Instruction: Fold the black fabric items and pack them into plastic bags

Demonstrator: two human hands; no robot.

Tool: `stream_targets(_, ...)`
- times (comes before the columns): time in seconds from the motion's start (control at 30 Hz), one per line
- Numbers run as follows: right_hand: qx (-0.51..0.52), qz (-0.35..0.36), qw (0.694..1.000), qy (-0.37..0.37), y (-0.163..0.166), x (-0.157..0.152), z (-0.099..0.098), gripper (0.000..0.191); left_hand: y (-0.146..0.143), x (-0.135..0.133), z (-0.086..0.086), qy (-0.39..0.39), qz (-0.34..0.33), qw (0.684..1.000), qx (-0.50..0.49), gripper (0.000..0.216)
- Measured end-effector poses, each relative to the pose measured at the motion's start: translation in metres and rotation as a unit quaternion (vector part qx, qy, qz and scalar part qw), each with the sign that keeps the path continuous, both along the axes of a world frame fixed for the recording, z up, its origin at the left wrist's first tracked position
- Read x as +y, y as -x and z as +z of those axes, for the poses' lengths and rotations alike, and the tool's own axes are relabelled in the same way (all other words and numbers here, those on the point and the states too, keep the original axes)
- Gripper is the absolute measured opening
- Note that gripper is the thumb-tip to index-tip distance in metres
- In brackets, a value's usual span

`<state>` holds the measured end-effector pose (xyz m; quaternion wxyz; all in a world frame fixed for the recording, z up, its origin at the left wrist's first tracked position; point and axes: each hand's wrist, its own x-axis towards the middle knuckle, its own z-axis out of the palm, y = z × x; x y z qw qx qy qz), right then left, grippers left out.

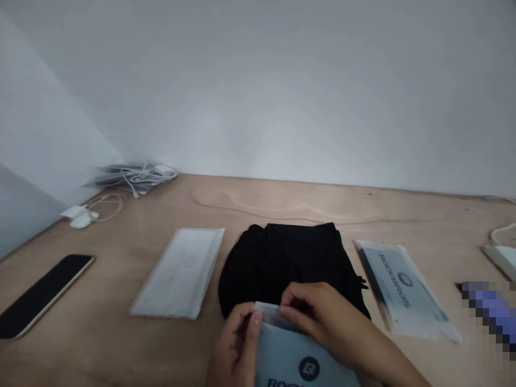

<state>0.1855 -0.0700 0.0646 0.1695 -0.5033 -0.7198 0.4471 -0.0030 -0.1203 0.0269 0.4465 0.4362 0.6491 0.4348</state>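
Note:
A pale plastic pouch (296,360) with a dark round logo lies at the bottom centre, its top edge against a folded black garment (282,260) on the wooden table (282,199). My left hand (237,346) pinches the pouch's upper left corner. My right hand (322,317) comes in from the lower right and its fingers close on the pouch's top edge.
A clear flat pouch (179,271) lies left of the garment, and a printed pouch (403,287) lies to its right. A dark phone (42,293) rests at far left. White cables and chargers (133,177) sit by the back wall. A white object (502,258) is at the right edge.

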Motion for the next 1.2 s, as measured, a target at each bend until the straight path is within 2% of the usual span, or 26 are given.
stream_targets(0.13, -0.043, 0.003, 0.999, 0.025, -0.04, 0.001, -0.002, 0.018, 0.024, 0.008, -0.003, -0.006, 0.083, 0.996, 0.037, 0.049)
stream_targets(0.23, -0.048, -0.002, 0.998, 0.05, -0.066, 0.0, -0.006, 0.024, 0.038, 0.014, -0.01, -0.01, 0.072, 0.996, 0.048, 0.053)
stream_targets(0.37, -0.029, -0.009, 0.997, 0.07, -0.08, -0.003, -0.009, 0.024, 0.041, 0.021, -0.014, -0.027, 0.066, 0.995, 0.065, 0.055)
stream_targets(0.5, -0.033, -0.011, 0.997, 0.072, -0.083, -0.004, -0.009, 0.024, 0.041, 0.026, -0.006, -0.013, 0.056, 0.997, 0.058, 0.061)
stream_targets(0.63, 0.006, 0.004, 1.0, 0.028, -0.08, -0.003, -0.002, 0.027, 0.034, 0.022, 0.004, -0.006, 0.019, 0.999, 0.05, 0.054)
stream_targets(0.73, 0.047, 0.079, 0.996, 0.021, -0.068, -0.001, 0.007, 0.027, 0.017, 0.014, 0.009, -0.016, 0.002, 1.0, 0.024, 0.042)
stream_targets(0.8, 0.037, 0.131, 0.99, 0.026, -0.056, 0.0, 0.011, 0.031, 0.005, 0.01, 0.011, -0.023, -0.021, 0.999, 0.0, 0.036)
stream_targets(0.87, 0.0, 0.149, 0.989, 0.023, -0.043, 0.0, 0.01, 0.036, -0.004, 0.007, 0.011, -0.031, -0.052, 0.998, -0.014, 0.033)
stream_targets(0.9, -0.016, 0.149, 0.989, 0.021, -0.037, 0.0, 0.009, 0.031, -0.005, 0.007, 0.009, -0.041, -0.06, 0.997, -0.012, 0.032)
stream_targets(0.97, -0.014, 0.134, 0.99, 0.027, -0.028, -0.002, 0.005, 0.012, -0.002, 0.006, 0.005, -0.092, -0.042, 0.995, 0.017, 0.027)
stream_targets(1.0, 0.013, 0.116, 0.992, 0.042, -0.026, -0.003, 0.004, 0.006, 0.001, 0.006, 0.001, -0.131, -0.013, 0.99, 0.046, 0.023)
stream_targets(1.07, 0.106, 0.053, 0.988, 0.099, -0.025, -0.005, 0.001, 0.011, 0.01, 0.004, -0.006, -0.196, 0.073, 0.972, 0.106, 0.025)
stream_targets(1.13, 0.218, -0.02, 0.962, 0.166, -0.024, -0.008, -0.002, 0.02, 0.015, 0.0, -0.014, -0.188, 0.119, 0.969, 0.107, 0.05)
stream_targets(1.2, 0.298, -0.071, 0.931, 0.199, -0.021, -0.012, -0.007, 0.029, 0.014, -0.003, -0.019, -0.11, 0.09, 0.989, 0.036, 0.063)
